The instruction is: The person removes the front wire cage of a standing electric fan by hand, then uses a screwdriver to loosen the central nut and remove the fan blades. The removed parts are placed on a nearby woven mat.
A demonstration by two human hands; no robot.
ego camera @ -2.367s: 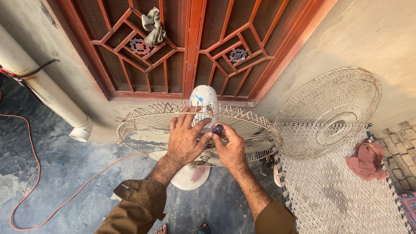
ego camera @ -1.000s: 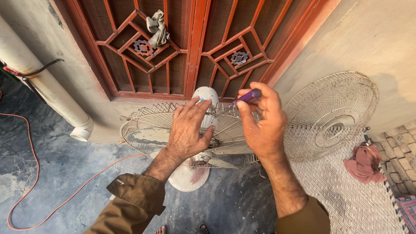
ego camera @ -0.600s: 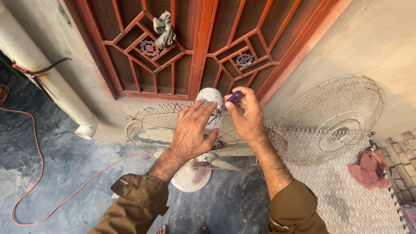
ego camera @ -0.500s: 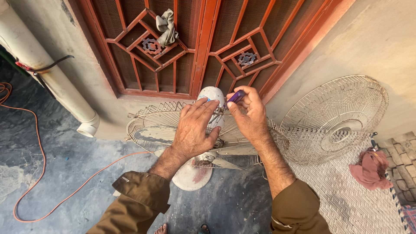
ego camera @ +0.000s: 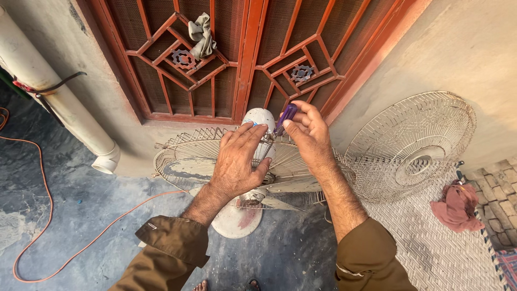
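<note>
Steadying a pedestal fan point(ego camera: 242, 178) below an orange window grille point(ego camera: 242, 59), I am pressing my left hand point(ego camera: 237, 159) flat, fingers together, over its white motor housing point(ego camera: 260, 119) and rear wire guard point(ego camera: 183, 161). My right hand point(ego camera: 309, 137) is pinching a purple-handled screwdriver point(ego camera: 285, 118), its tip pointing down at the housing just beside my left fingertips. The detached front guard point(ego camera: 412, 145) is leaning on the wall to my right, near a red rag point(ego camera: 458, 205).
</note>
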